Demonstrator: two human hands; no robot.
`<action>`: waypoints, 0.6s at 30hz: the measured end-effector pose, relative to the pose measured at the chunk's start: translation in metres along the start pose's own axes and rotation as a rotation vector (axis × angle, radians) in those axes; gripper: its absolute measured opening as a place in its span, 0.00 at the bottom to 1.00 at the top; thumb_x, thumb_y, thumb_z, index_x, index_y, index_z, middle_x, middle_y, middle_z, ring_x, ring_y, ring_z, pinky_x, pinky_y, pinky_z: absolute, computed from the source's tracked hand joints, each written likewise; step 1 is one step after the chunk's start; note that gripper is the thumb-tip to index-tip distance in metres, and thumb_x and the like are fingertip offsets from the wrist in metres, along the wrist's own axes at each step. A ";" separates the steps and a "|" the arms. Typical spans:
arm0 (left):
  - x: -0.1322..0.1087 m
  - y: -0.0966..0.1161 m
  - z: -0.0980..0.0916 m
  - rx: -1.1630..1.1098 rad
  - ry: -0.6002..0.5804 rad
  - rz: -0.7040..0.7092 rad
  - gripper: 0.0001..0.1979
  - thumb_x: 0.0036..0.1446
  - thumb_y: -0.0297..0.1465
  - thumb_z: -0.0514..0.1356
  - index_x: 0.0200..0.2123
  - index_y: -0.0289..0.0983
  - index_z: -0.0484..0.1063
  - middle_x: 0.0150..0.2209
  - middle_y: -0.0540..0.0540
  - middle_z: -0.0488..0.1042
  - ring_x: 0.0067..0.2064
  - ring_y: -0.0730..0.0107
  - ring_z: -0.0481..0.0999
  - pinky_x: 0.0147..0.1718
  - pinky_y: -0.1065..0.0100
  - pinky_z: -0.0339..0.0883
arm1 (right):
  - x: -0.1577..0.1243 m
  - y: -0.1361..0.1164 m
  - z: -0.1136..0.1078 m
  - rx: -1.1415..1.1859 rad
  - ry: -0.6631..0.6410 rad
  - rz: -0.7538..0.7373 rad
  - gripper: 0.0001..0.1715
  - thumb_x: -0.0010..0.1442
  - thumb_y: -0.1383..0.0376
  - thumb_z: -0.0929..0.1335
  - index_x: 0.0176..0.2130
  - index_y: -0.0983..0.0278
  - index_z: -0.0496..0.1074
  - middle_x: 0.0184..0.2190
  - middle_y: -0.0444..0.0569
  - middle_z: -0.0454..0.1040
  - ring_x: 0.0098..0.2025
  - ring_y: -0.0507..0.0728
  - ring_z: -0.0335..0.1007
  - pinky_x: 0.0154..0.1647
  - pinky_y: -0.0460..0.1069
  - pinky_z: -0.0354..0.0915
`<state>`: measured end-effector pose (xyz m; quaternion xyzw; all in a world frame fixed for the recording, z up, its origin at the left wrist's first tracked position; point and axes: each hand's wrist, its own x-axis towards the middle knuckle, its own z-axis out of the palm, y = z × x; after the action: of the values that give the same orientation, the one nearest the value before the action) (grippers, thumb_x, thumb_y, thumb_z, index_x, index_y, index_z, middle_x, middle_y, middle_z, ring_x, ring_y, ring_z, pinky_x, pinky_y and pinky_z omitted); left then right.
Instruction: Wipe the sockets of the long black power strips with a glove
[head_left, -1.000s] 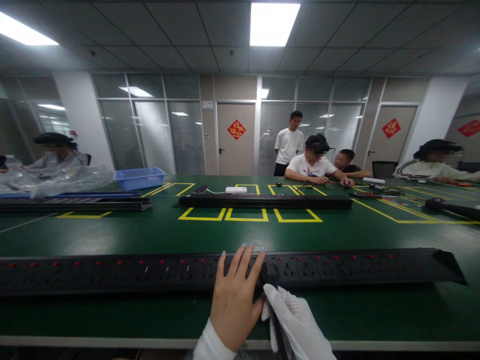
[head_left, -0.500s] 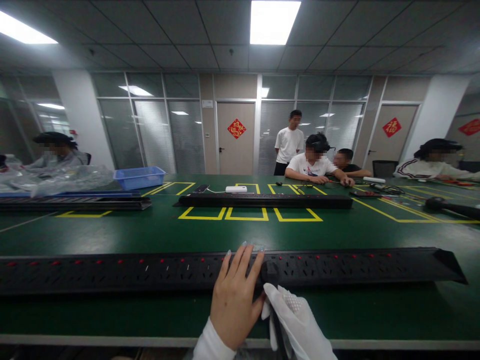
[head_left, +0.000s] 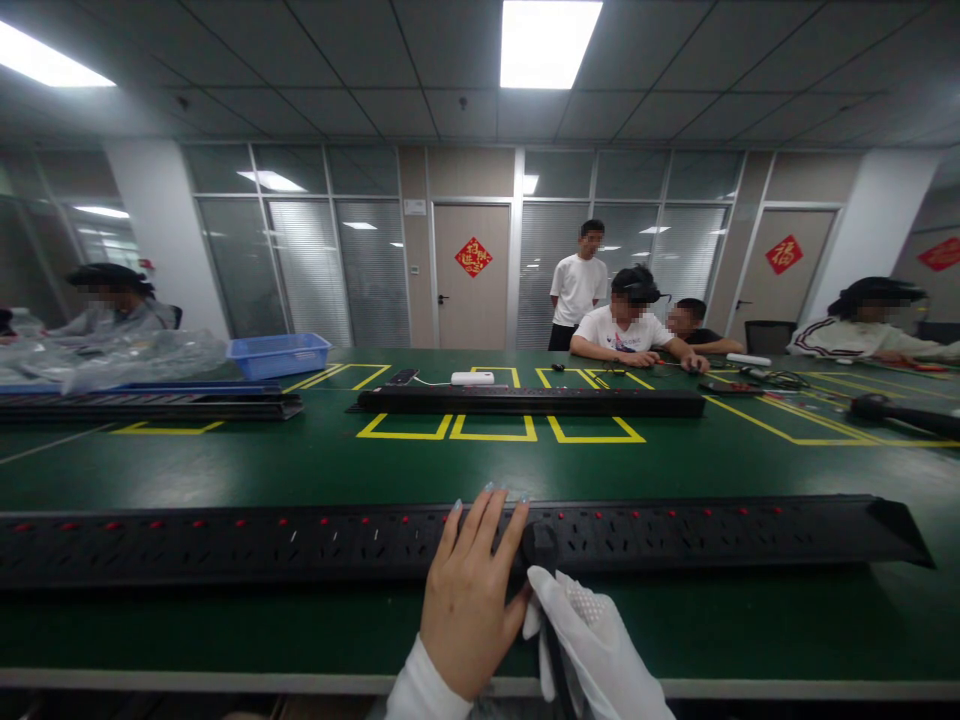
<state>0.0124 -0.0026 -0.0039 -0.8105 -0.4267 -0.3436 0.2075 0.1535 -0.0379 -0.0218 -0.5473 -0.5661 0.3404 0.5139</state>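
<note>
Black power strip (head_left: 675,535) lies on the green table (head_left: 300,470), right under both hands. L hand (head_left: 469,600) is bare, fingers spread flat on top of it, not pinching. R hand (head_left: 592,650), in a white glove, looks wrapped round a dark tool (head_left: 541,548) whose tip meets the strip just beside the L fingers. Best way, I think: push down flat w/ the L so nothing slides, hold the tool straight. Strip's long side runs left-right, far past the hands both ways; sockets & red dots face up, slanted end off to the right.
</note>
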 end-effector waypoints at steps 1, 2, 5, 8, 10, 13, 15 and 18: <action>0.000 0.000 0.000 -0.002 -0.002 0.001 0.30 0.56 0.29 0.55 0.63 0.42 0.60 0.62 0.45 0.65 0.63 0.58 0.62 0.62 0.53 0.50 | 0.000 -0.001 0.000 -0.004 0.003 -0.004 0.38 0.53 0.34 0.63 0.25 0.64 0.75 0.25 0.54 0.78 0.31 0.61 0.74 0.39 0.50 0.67; 0.000 0.000 -0.001 -0.003 -0.004 0.001 0.30 0.56 0.30 0.56 0.63 0.42 0.60 0.62 0.45 0.65 0.63 0.58 0.62 0.62 0.53 0.50 | 0.000 -0.003 0.001 -0.005 0.010 -0.003 0.38 0.53 0.33 0.63 0.25 0.64 0.75 0.25 0.54 0.78 0.31 0.61 0.74 0.38 0.50 0.67; 0.000 0.001 -0.001 -0.001 0.002 0.000 0.30 0.56 0.29 0.56 0.63 0.42 0.60 0.62 0.45 0.65 0.62 0.58 0.62 0.62 0.53 0.49 | 0.001 -0.004 0.003 0.020 0.027 0.024 0.40 0.50 0.32 0.63 0.26 0.65 0.76 0.26 0.56 0.79 0.31 0.61 0.74 0.36 0.50 0.66; 0.000 0.001 -0.001 0.001 0.004 0.002 0.30 0.57 0.29 0.56 0.63 0.43 0.60 0.62 0.45 0.65 0.62 0.58 0.62 0.62 0.52 0.50 | 0.002 0.000 0.003 0.055 0.021 0.025 0.38 0.52 0.34 0.64 0.27 0.65 0.76 0.28 0.56 0.79 0.33 0.61 0.74 0.38 0.50 0.66; 0.000 0.001 0.000 -0.007 0.009 -0.001 0.29 0.57 0.31 0.56 0.63 0.43 0.60 0.61 0.45 0.65 0.62 0.57 0.63 0.62 0.52 0.50 | 0.002 0.003 0.002 0.052 0.010 0.007 0.36 0.53 0.35 0.65 0.27 0.65 0.76 0.27 0.54 0.78 0.32 0.60 0.73 0.38 0.50 0.66; 0.000 0.001 0.000 -0.012 0.010 -0.008 0.29 0.57 0.32 0.57 0.63 0.42 0.60 0.61 0.44 0.66 0.62 0.56 0.63 0.62 0.51 0.50 | 0.001 0.004 0.001 0.030 0.003 0.014 0.35 0.54 0.36 0.64 0.26 0.64 0.74 0.24 0.53 0.77 0.30 0.59 0.72 0.36 0.49 0.65; 0.000 0.001 -0.001 -0.003 0.001 -0.004 0.29 0.57 0.31 0.56 0.63 0.43 0.60 0.61 0.45 0.66 0.62 0.57 0.63 0.61 0.51 0.50 | 0.001 0.003 0.001 0.023 0.002 0.027 0.35 0.54 0.35 0.64 0.24 0.64 0.73 0.23 0.52 0.76 0.28 0.58 0.70 0.36 0.50 0.65; 0.001 0.001 -0.002 0.009 -0.007 -0.003 0.30 0.56 0.29 0.55 0.63 0.43 0.60 0.61 0.45 0.66 0.62 0.58 0.63 0.61 0.52 0.50 | 0.000 -0.001 0.001 0.028 -0.003 0.045 0.35 0.52 0.34 0.64 0.22 0.63 0.70 0.22 0.52 0.74 0.28 0.58 0.69 0.36 0.50 0.65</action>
<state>0.0130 -0.0037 -0.0022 -0.8100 -0.4301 -0.3394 0.2090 0.1525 -0.0378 -0.0215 -0.5522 -0.5495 0.3607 0.5128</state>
